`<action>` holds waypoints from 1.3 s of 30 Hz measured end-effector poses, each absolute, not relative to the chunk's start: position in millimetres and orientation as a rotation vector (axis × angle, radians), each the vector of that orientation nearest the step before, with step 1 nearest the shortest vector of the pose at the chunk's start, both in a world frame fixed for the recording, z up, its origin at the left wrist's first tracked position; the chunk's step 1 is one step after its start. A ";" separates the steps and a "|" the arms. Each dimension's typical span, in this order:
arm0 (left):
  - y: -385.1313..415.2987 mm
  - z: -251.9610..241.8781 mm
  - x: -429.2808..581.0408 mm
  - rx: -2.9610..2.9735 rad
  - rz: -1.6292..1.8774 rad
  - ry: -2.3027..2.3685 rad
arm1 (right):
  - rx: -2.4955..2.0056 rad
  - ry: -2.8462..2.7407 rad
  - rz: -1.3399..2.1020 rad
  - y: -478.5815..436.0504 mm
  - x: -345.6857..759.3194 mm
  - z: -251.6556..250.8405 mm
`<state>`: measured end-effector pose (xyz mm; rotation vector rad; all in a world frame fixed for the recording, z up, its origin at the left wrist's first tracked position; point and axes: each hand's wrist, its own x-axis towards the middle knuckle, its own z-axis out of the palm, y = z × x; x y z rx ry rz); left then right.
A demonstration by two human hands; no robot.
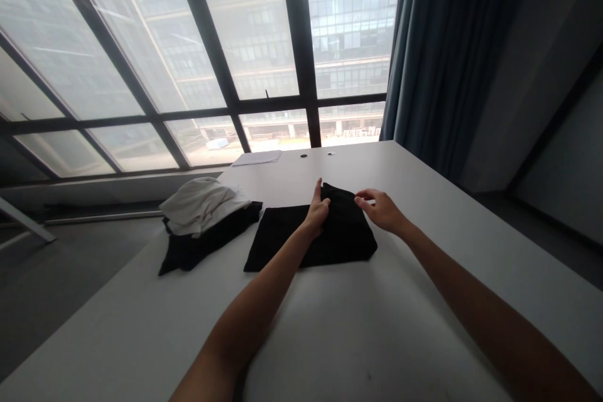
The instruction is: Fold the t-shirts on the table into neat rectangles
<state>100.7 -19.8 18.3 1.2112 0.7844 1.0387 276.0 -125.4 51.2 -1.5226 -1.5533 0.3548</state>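
A black folded cloth garment (pixel 339 239) lies on the white table in front of me, its far right part lifted into a raised fold. My left hand (pixel 318 210) is at this fold, thumb against the cloth and one finger pointing away from me; its other fingers are mostly hidden. With thumb and fingertips, my right hand (pixel 380 208) pinches the garment's right far edge. What kind of garment it is cannot be told. To the left, a crumpled pale grey cloth (pixel 200 201) rests on another dark cloth (pixel 202 246).
The white table (pixel 348 333) reaches toward large windows (pixel 254 25). Some papers (pixel 257 158) lie at its far left edge, near a dark round cable hole (pixel 304 156) and a second small round spot (pixel 331 154). A blue curtain (pixel 424 63) hangs at the right.
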 end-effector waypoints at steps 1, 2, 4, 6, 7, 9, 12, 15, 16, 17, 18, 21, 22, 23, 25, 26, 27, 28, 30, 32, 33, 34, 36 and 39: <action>-15.5 26.2 94.0 1.252 1.036 0.769 | -1.476 -1.629 0.306 -128.9 266.6 48.9; -11.0 33.6 86.8 1.286 1.033 0.768 | -1.435 -1.703 0.260 -132.5 256.4 45.7; -2.1 45.8 71.1 1.314 1.028 0.795 | -1.393 -1.831 0.187 -139.0 235.3 35.9; 4.9 54.4 53.9 1.300 1.018 0.852 | -1.409 -1.906 0.130 -143.1 215.9 21.3; 7.3 57.4 44.8 1.285 1.011 0.884 | -1.430 -1.918 0.100 -144.1 207.6 12.4; 9.9 61.0 25.9 1.251 0.994 0.943 | -1.473 -1.901 0.043 -144.5 195.0 -6.8; 11.6 59.6 -4.9 1.217 0.987 0.959 | -1.514 -1.871 -0.013 -144.3 185.3 -32.1; 15.3 48.1 -37.7 1.199 0.990 0.933 | -1.562 -1.901 -0.010 -145.6 182.9 -45.3; 17.1 42.0 -48.2 1.193 0.984 0.928 | -1.585 -1.915 -0.001 -146.3 182.8 -47.0; 18.8 35.1 -58.1 1.187 0.975 0.927 | -1.608 -1.930 0.009 -146.9 182.8 -47.8; 20.2 27.6 -67.0 1.179 0.966 0.934 | -1.628 -1.945 0.017 -147.4 182.7 -48.2; 22.2 5.7 -86.4 1.147 0.928 0.986 | -1.642 -1.997 0.027 -148.0 182.0 -50.1; 22.3 -0.3 -90.4 1.134 0.913 1.003 | -1.632 -2.010 0.031 -147.9 181.7 -51.7; 22.4 -5.2 -93.3 1.122 0.897 1.011 | -1.620 -2.015 0.033 -147.6 181.6 -53.9; 22.9 -11.2 -96.7 1.112 0.872 0.999 | -1.596 -2.017 0.041 -146.4 181.9 -59.4; 23.4 -12.1 -97.7 1.111 0.868 0.986 | -1.587 -2.016 0.047 -145.7 182.3 -62.2; 24.0 -11.8 -98.6 1.111 0.865 0.971 | -1.580 -2.014 0.053 -144.9 182.8 -64.6; 24.4 -10.4 -99.4 1.113 0.865 0.953 | -1.573 -2.015 0.058 -144.2 183.2 -66.4; 24.7 -5.6 -101.5 1.120 0.873 0.917 | -1.550 -2.032 0.057 -143.3 183.5 -67.6; 23.9 -1.5 -104.4 1.127 0.888 0.889 | -1.519 -2.066 0.030 -143.4 183.0 -65.9; 23.4 -0.8 -106.0 1.128 0.891 0.880 | -1.503 -2.084 0.013 -143.7 182.5 -64.4; 22.9 -1.3 -107.7 1.126 0.888 0.878 | -1.490 -2.099 0.000 -144.0 181.9 -62.9; 22.6 -5.4 -111.1 1.108 0.873 0.889 | -1.470 -2.111 0.005 -144.4 180.9 -60.5; 24.3 -13.0 -114.7 1.076 0.849 0.906 | -1.446 -2.081 0.092 -143.0 180.8 -60.2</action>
